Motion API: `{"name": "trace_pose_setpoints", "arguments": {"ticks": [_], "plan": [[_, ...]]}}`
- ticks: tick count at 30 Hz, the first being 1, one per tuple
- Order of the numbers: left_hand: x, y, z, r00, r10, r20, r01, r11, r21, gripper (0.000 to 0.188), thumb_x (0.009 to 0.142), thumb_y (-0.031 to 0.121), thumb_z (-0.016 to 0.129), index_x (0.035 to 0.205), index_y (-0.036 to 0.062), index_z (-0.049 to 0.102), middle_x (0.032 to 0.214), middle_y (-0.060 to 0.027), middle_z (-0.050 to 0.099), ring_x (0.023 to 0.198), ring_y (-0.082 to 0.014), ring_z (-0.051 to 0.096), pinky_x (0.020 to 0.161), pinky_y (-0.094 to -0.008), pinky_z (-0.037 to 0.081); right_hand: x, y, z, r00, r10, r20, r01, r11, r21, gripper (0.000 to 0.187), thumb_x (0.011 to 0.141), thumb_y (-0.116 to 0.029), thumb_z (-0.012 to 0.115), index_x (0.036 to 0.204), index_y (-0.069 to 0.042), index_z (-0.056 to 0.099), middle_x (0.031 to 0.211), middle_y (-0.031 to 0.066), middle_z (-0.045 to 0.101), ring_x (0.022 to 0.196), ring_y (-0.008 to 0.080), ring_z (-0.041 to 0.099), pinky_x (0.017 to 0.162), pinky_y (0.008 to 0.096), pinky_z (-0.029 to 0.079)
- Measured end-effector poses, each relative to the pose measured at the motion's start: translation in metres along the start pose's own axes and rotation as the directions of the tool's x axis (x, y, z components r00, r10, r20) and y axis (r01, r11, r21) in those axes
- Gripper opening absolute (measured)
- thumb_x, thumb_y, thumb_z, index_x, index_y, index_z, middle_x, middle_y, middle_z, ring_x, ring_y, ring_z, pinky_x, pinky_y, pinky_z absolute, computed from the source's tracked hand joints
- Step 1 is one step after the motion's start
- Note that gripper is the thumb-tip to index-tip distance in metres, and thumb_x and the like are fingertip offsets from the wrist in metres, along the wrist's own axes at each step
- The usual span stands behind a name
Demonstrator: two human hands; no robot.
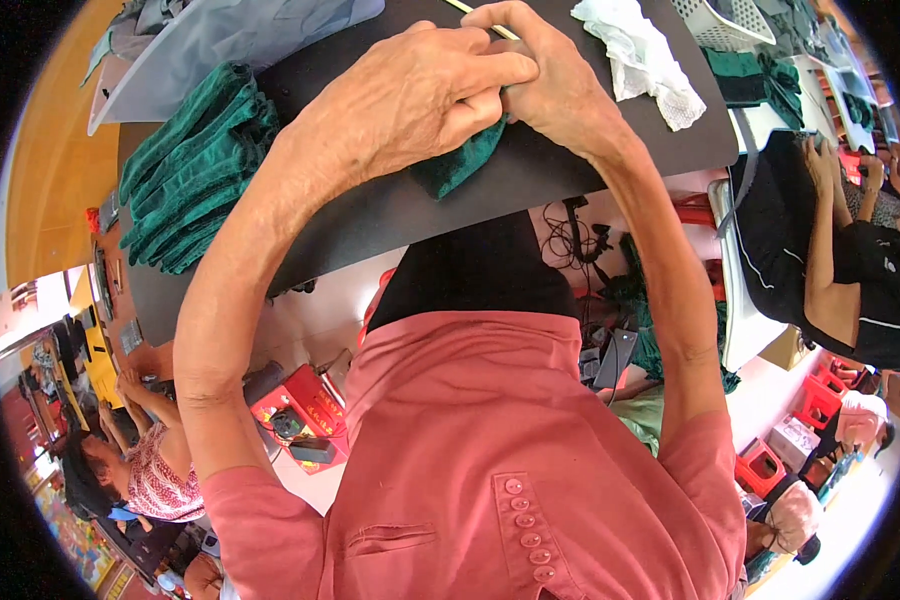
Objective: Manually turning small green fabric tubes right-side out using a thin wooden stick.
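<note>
My two hands meet over the dark table point(355, 225), near the top of the view. My left hand point(420, 95) is closed with its fingers curled on a small dark green velvet piece point(460, 168), which hangs below the knuckles. Opposite it, my right hand point(560, 85) is also closed, its fingertips pinching at the same piece against the left fingers. Most of what lies between the fingertips is hidden. A thin pale stick point(482, 20) shows just beyond the fingers; whether a hand holds it I cannot tell.
Left of my arm lies a stack of green velvet pieces point(200, 165), with a translucent plastic bin point(240, 50) behind. White lacy cloth point(645, 60) and a white basket point(725, 22) are at the right. Cables point(575, 240) and a red box point(305, 415) sit below. People work on both sides.
</note>
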State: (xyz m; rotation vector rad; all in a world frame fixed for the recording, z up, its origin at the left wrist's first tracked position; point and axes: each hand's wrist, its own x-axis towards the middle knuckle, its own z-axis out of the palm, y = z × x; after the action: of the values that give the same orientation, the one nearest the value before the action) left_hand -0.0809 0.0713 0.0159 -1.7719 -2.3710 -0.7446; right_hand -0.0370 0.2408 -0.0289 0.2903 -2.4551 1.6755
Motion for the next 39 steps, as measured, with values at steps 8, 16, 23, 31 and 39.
{"name": "trace_pose_setpoints", "arguments": {"ticks": [8, 16, 23, 31, 39], "plan": [[0.009, -0.014, -0.002, 0.971, -0.130, 0.202, 0.192, 0.925, -0.327, 0.021, 0.091, 0.020, 0.052, 0.102, 0.0031, 0.056, 0.064, -0.0068, 0.041, 0.060, -0.0095, 0.039, 0.057, -0.0297, 0.039, 0.004, 0.003, -0.005, 0.996, -0.011, 0.090, 0.005, 0.997, 0.072, 0.041, 0.069, 0.005, 0.061, 0.109, -0.001, 0.054, 0.076, 0.0038, 0.060, 0.068, 0.0111, 0.057, 0.062, 0.0260, 0.048], [0.007, 0.009, 0.004, 0.940, -0.336, 0.063, 0.341, 0.919, -0.196, 0.027, 0.086, 0.011, 0.046, 0.111, 0.0031, 0.051, 0.068, -0.0190, 0.053, 0.060, -0.0274, 0.054, 0.058, -0.0361, 0.042, 0.001, -0.026, 0.022, 0.935, 0.040, -0.353, -0.034, 0.999, 0.023, 0.031, 0.073, -0.003, 0.068, 0.098, -0.001, 0.051, 0.075, 0.0096, 0.061, 0.068, 0.0146, 0.058, 0.064, 0.0289, 0.048], [0.009, 0.001, 0.003, 0.992, -0.125, 0.032, 0.126, 0.992, -0.010, 0.034, 0.083, 0.004, 0.049, 0.117, 0.0032, 0.050, 0.073, -0.0265, 0.057, 0.067, -0.0419, 0.058, 0.060, -0.0451, 0.045, 0.001, -0.024, 0.025, 0.878, -0.159, -0.452, 0.084, 0.980, -0.180, 0.032, 0.074, 0.003, 0.066, 0.100, -0.003, 0.048, 0.070, 0.0140, 0.058, 0.061, 0.0222, 0.060, 0.055, 0.0320, 0.046], [0.009, -0.002, 0.007, 0.933, -0.335, 0.128, 0.344, 0.938, -0.052, 0.032, 0.083, 0.003, 0.048, 0.115, 0.0075, 0.053, 0.074, -0.0252, 0.057, 0.069, -0.0405, 0.060, 0.060, -0.0440, 0.046, -0.001, -0.020, 0.027, 0.870, -0.292, -0.397, 0.183, 0.939, -0.291, 0.033, 0.073, 0.004, 0.065, 0.100, -0.004, 0.048, 0.073, 0.0168, 0.061, 0.068, 0.0260, 0.066, 0.057, 0.0338, 0.048], [0.007, 0.002, 0.027, 0.900, -0.411, -0.143, 0.387, 0.907, -0.169, 0.034, 0.087, 0.004, 0.044, 0.121, 0.0065, 0.044, 0.073, -0.0256, 0.056, 0.073, -0.0420, 0.061, 0.062, -0.0463, 0.045, 0.005, -0.034, 0.026, 0.798, -0.088, -0.597, 0.004, 0.990, -0.141, 0.028, 0.073, 0.001, 0.068, 0.096, -0.003, 0.052, 0.073, 0.0126, 0.062, 0.066, 0.0217, 0.064, 0.059, 0.0306, 0.049]]}}
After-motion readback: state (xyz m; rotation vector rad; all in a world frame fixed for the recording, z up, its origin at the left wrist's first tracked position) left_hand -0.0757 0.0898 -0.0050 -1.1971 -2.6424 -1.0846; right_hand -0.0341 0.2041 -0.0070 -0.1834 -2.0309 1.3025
